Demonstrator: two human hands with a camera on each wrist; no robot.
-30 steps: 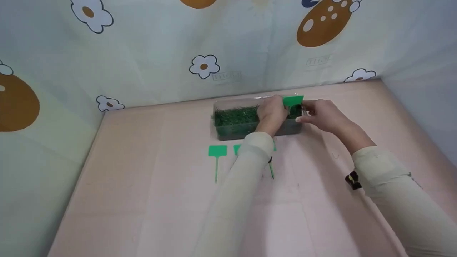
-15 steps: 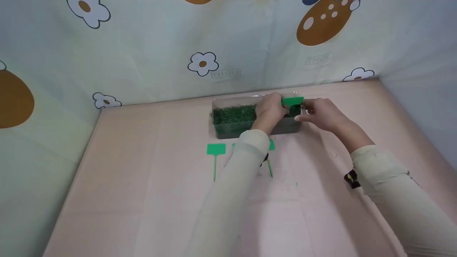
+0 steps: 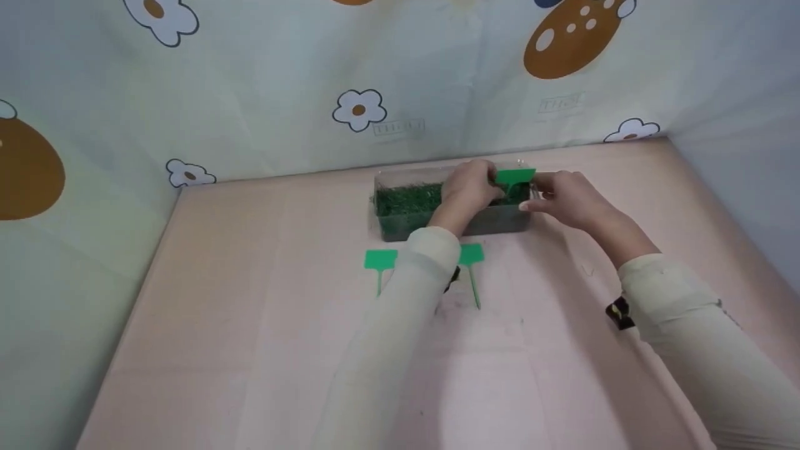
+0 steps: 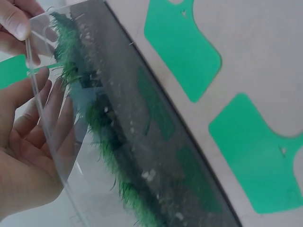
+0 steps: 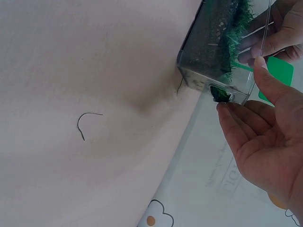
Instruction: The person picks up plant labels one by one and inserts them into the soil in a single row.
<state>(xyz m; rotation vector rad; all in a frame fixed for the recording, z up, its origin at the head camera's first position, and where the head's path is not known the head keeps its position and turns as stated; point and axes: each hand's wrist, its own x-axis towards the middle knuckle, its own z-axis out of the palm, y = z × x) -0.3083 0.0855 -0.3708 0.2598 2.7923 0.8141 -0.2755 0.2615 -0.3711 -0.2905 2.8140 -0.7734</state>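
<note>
A clear plastic planter box [image 3: 425,229] holding dark soil and green grass [image 3: 409,200] stands near the back of the table. A green T-shaped plant label [image 3: 516,176] stands upright at its right end, stem down in the grass. My left hand [image 3: 467,187] reaches over the box; in the left wrist view its extended fingers [image 4: 54,97] lie right beside the label's stem. My right hand [image 3: 572,200] grips the box's right end; in the right wrist view the thumb is at the rim, the other fingers at the end wall's opening.
Two more plant labels, a left one [image 3: 380,259] and a right one [image 3: 472,254], lie on the pink tabletop [image 3: 206,300] before the box. My left sleeve [image 3: 400,312] covers part of that row. A patterned curtain [image 3: 262,94] hangs close behind. A thin dark strand [image 5: 79,122] lies on the table.
My left hand has drawn slightly left from the upright label, its fingers now apart from the blade. My left forearm shifted left, uncovering the right-hand loose label. My right hand has stayed at the box's end.
</note>
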